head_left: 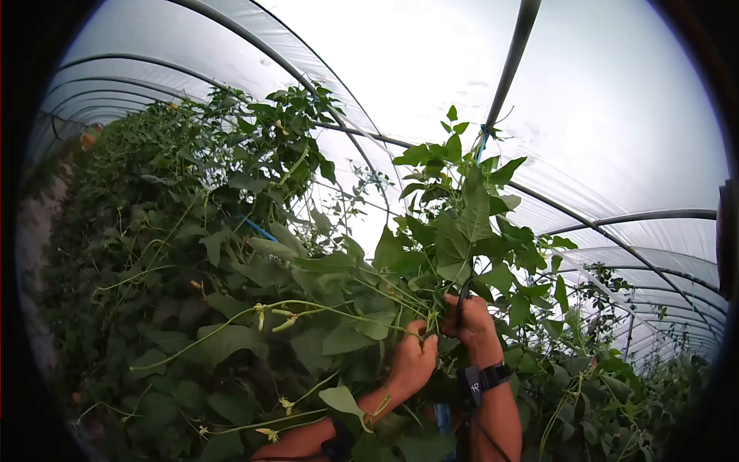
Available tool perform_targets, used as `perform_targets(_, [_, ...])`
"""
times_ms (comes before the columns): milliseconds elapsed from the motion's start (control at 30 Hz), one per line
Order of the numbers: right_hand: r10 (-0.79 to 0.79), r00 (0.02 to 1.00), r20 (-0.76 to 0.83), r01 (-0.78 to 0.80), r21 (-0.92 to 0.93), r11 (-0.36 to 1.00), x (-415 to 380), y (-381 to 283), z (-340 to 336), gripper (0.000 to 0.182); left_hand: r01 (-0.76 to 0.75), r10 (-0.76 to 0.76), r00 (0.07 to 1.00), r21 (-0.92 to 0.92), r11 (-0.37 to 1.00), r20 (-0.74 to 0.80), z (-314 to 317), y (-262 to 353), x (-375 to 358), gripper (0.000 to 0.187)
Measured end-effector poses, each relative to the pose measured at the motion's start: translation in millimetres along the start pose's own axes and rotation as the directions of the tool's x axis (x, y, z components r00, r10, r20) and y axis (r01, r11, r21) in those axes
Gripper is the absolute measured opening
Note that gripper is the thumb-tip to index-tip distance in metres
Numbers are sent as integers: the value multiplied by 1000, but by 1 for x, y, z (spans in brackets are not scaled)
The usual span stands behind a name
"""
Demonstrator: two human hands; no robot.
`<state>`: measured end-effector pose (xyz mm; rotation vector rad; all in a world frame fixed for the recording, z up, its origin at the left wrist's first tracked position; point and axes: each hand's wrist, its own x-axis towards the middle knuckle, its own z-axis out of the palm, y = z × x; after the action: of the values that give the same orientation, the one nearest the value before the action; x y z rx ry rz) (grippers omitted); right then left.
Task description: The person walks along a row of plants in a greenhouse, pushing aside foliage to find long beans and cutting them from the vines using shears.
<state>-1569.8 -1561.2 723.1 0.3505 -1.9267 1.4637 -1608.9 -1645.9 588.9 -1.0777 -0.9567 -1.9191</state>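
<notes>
My left hand (414, 362) is closed, its thumb and fingers pinched on thin green vine stems (433, 317) of a leafy climbing bean plant. Just right of it and slightly higher, my right hand (473, 319) is closed at the same bunch of stems, its fingertips partly behind them. A dark cord (463, 296) runs up beside the right hand's fingers. Broad leaves (454, 246) rise above both hands. One long vine with pale flower buds (259, 314) stretches left from the bunch. A black strap (485, 379) wraps my right wrist.
Dense bean foliage (154, 254) fills the left side, and more plants (593, 400) stand at the lower right. Metal hoops (512, 61) carry the plastic greenhouse cover (616, 115) overhead. A blue tie (483, 145) hangs from a bar above the plant; flowering shoots (265, 433) cross near my left forearm.
</notes>
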Motion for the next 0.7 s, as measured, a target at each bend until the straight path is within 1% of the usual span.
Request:
perform_targets(33, [-42,999,6,42,8,999,5,4,0,22,-37,39,999,49,998,-33,0,1,1,33])
perform_targets(100, [-114,993,14,114,33,993,10,10,0,20,-34,34,999,42,999,-11,-3,4,-1,35])
perform_targets(133, [-169,985,-19,167,-62,984,4,7,6,18,9,-9,1000,15,1000,1,-5,6,-1,35])
perform_targets(167, [-167,986,-18,165,-62,984,1,5,8,18,50,-50,999,-13,999,15,-6,7,-2,35])
perform_targets(233, [-189,982,32,191,-159,969,0,0,12,18,22,-22,1000,-7,1000,13,-6,5,0,36])
perform_targets(267, [-190,981,36,194,-160,968,-3,-2,14,18,0,0,1000,-5,1000,9,-6,5,1,37])
perform_targets(300, [-168,983,67,176,-142,974,-7,-5,14,18,0,0,1000,-8,1000,6,-7,5,1,37])
perform_targets(367, [-147,985,93,159,-127,979,-14,-9,10,18,33,-25,997,-110,993,72,-9,14,7,39])
perform_targets(400, [-72,993,92,76,-36,996,-16,-11,5,19,35,-27,997,-114,993,73,-8,17,13,39])
perform_targets(433, [7,995,97,-13,57,998,-18,-11,-1,21,-35,41,997,-73,997,69,-7,21,20,41])
perform_targets(467, [96,982,163,-119,138,983,-3,-3,-12,25,-105,106,992,-29,994,70,-6,23,26,42])
perform_targets(500, [102,982,160,-125,142,982,2,4,-15,25,-98,100,992,-27,995,75,-6,22,29,42])
perform_targets(567, [47,977,207,-91,210,973,1,6,-18,25,-89,84,991,45,995,107,-2,24,35,45])
perform_targets(600, [46,972,232,-100,225,969,-2,5,-17,21,-89,81,991,81,993,104,-1,25,36,47])
perform_targets(633, [50,972,229,-102,226,969,1,8,-19,21,-85,77,991,81,993,106,0,25,37,47])
perform_targets(700, [18,983,185,-55,198,979,11,15,-24,17,-96,87,992,101,990,92,2,23,42,49])
